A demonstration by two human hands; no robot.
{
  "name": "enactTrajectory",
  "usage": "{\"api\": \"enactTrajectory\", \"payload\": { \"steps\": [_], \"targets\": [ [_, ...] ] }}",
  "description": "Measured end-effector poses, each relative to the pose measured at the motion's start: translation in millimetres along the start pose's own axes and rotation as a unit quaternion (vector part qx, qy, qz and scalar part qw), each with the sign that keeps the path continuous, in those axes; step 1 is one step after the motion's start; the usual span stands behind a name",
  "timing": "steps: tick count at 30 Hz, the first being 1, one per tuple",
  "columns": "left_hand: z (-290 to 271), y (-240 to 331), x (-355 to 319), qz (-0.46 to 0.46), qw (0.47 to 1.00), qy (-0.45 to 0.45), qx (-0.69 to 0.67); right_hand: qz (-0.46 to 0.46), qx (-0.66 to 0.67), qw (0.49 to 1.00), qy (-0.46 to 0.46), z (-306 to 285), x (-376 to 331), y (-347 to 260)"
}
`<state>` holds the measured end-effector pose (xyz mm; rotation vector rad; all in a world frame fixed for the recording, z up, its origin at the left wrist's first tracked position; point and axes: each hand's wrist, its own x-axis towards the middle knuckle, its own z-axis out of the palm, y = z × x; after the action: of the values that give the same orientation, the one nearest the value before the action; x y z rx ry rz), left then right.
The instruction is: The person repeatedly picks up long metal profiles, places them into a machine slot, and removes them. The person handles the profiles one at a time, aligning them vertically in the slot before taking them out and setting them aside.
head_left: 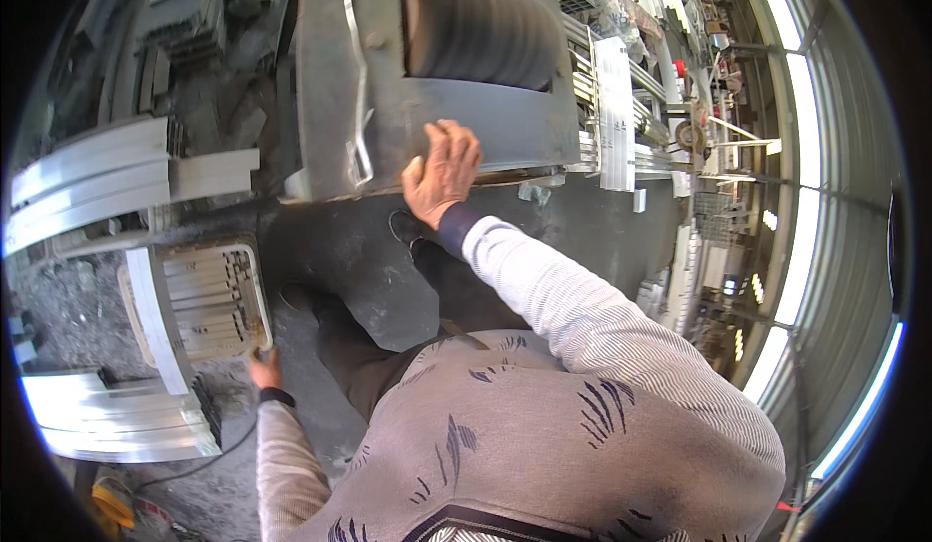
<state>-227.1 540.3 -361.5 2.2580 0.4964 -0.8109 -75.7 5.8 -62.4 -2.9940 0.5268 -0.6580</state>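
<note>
A cream, round-cornered slatted panel [206,295] lies just ahead-left of our nearer left hand [265,369], whose grip we cannot tell; our right hand [445,171] rests, fingers slightly parted, on a grey metal machine housing [510,120].

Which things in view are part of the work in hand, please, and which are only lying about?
Probably in use:
- grey machine, right hand on or just above it
- dark roller in it
- pale slatted frame, left hand at its corner

Seemingly just lying about:
- silver metal bars, lower left
- metal lengths, upper right
- yellow-orange object, lower left
</note>
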Motion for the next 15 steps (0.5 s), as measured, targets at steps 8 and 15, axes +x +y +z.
{"api": "enactTrajectory", "payload": {
  "steps": [8,15],
  "targets": [
    [27.4,90.2,-143.3,-0.187,0.941,-0.025,-0.281,0.05,0.134,0.99,-0.001,-1.4,-1.8,-7.1],
    [84.8,137.8,-248.6,-0.186,0.948,-0.016,-0.258,0.033,0.338,0.918,-0.204,-54.0,22.5,35.0]
  ]
}}
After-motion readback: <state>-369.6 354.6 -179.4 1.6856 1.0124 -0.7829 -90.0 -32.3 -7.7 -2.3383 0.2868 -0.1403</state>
